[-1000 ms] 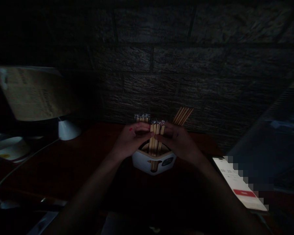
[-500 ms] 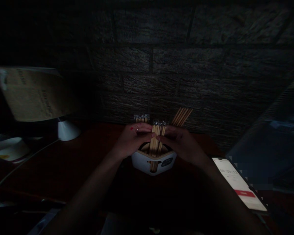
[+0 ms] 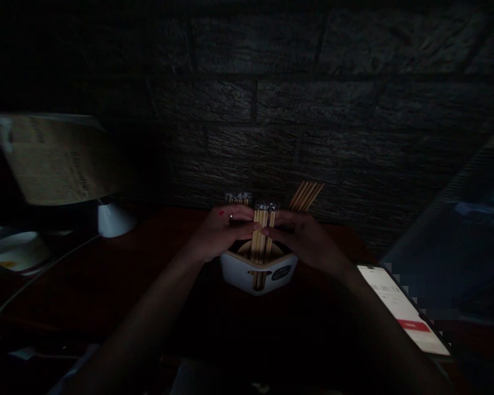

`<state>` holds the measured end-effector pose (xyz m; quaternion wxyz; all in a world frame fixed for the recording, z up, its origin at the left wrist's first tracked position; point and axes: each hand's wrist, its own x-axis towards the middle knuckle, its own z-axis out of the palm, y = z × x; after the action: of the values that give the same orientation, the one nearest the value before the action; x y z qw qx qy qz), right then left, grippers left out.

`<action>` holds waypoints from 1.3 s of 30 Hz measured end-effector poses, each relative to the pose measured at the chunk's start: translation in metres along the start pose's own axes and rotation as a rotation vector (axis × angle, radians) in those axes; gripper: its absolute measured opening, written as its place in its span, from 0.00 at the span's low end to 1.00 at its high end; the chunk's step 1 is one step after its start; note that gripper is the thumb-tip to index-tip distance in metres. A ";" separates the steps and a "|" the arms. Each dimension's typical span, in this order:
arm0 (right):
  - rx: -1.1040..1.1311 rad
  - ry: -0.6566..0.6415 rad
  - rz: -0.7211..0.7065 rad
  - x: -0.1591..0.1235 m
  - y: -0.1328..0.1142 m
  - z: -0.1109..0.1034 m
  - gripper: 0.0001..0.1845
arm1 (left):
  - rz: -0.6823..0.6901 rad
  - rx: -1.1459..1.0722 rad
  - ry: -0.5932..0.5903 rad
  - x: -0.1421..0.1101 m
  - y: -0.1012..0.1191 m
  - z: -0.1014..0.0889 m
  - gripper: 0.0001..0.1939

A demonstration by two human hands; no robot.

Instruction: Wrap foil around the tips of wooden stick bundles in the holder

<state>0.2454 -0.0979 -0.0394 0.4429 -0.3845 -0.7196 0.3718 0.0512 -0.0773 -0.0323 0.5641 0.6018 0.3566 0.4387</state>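
Note:
Both my hands close around a bundle of wrapped chopsticks (image 3: 260,236) that stands upright in a white holder (image 3: 241,278). My left hand (image 3: 226,227) pinches the bundle from the left, thumb in front; a ring shows on one finger. From the right, my right hand (image 3: 302,233) grips it the same way, its thumb near the other one. Clear wrapping glints at the chopsticks' tops. Behind my left hand rise more wrapped chopsticks (image 3: 239,198). Bare brown chopsticks (image 3: 307,196) lean to the right behind my right hand. The lower fingers of both hands are partly hidden.
A lamp with a printed shade (image 3: 61,159) and a white cone base (image 3: 114,219) stands at left, beside a pale bowl-like container (image 3: 18,252) and a cable. At right lies a lit phone (image 3: 403,310). A dark brick wall (image 3: 296,104) rises behind the table (image 3: 160,230).
The front chopsticks have shifted slightly left and their tops sit closer together. Both hands keep their hold, moving only a little.

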 end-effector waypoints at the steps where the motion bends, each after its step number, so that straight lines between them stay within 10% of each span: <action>1: 0.000 0.000 0.006 0.000 0.000 0.000 0.10 | -0.009 -0.007 0.000 0.000 0.000 0.000 0.11; 39: -0.048 0.084 -0.006 -0.010 -0.003 0.001 0.11 | 0.144 0.214 0.099 0.003 -0.003 0.009 0.13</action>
<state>0.2470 -0.1080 -0.0403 0.4646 -0.4082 -0.7102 0.3363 0.0607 -0.0775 -0.0352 0.4456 0.6600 0.3848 0.4666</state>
